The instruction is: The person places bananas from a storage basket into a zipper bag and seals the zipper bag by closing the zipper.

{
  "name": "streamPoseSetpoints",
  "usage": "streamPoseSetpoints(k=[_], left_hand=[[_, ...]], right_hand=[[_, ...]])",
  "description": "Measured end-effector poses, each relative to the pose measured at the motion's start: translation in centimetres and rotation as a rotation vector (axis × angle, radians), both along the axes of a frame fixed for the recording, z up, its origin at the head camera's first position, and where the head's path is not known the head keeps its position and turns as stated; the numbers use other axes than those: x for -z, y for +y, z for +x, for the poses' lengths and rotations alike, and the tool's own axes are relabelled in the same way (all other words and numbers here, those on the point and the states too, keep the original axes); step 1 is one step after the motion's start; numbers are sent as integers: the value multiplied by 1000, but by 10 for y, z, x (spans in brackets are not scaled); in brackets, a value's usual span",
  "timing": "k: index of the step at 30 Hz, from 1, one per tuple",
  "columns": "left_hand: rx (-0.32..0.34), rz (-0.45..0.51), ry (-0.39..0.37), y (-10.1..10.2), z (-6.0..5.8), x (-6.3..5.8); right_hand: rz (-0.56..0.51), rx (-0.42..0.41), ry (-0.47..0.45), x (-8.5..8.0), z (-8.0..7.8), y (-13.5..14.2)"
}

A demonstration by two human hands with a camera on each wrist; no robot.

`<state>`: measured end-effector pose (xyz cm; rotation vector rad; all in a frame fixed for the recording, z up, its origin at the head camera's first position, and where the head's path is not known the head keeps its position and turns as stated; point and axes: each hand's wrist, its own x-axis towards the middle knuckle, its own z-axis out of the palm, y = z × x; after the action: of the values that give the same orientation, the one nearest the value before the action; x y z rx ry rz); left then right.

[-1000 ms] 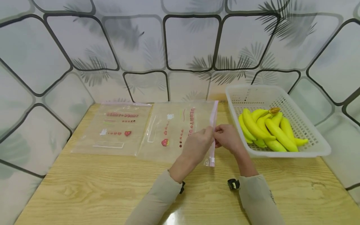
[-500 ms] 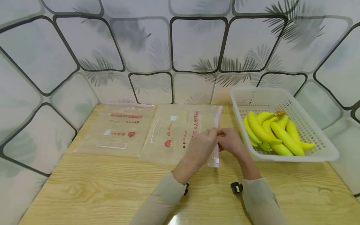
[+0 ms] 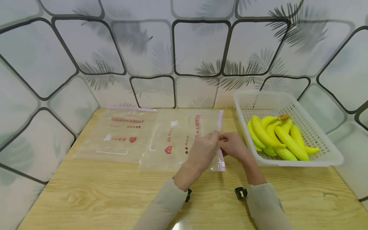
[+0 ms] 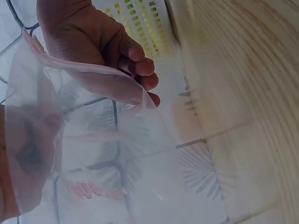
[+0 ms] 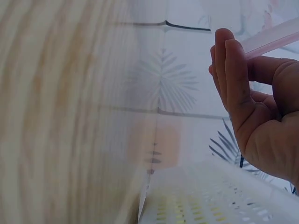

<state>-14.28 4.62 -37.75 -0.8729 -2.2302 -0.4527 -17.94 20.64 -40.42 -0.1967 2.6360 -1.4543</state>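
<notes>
A clear zip bag (image 3: 161, 159) with red and pink prints lies on the table, turned so its pink zip edge (image 3: 220, 119) faces right. My left hand (image 3: 202, 150) pinches the bag at the middle of that edge. My right hand (image 3: 233, 145) pinches the edge from the other side, its fingertips close to the left ones. A small slider (image 3: 222, 164) sits at the strip's near end. In the left wrist view the plastic (image 4: 140, 126) stands lifted and bowed beneath the pink edge. The right wrist view shows the pink strip (image 5: 275, 44) between thumb and fingers.
A second clear zip bag (image 3: 86, 150) lies flat on the left, its pink edge toward the wall. To the right stands a white perforated basket (image 3: 325, 140) holding several yellow bananas (image 3: 290, 140). A patterned wall covering (image 3: 201, 48) rises behind the table (image 3: 100, 198).
The head view has shifted a little. Both hands stay on the bag's pink edge, and the near end of the strip has swung slightly to the right.
</notes>
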Motion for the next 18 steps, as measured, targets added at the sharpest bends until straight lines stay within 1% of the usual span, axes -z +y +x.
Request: streamPoseSetpoints(k=[3, 5, 10, 15, 18], left_hand=[[-7, 15, -1, -5, -1, -1], [-10, 18, -15, -11, -3, -1], [-20, 38, -32, -26, -11, -1], [-46, 77, -105, -39, -17, -3], [-89, 69, -139, -44, -19, -4]], right_hand=[[29, -17, 8, 1, -2, -7], [40, -36, 0, 3, -4, -13], [-22, -59, -50, 4, -7, -24], [-77, -59, -86, 4, -9, -30], [-92, -58, -87, 1, -9, -35]])
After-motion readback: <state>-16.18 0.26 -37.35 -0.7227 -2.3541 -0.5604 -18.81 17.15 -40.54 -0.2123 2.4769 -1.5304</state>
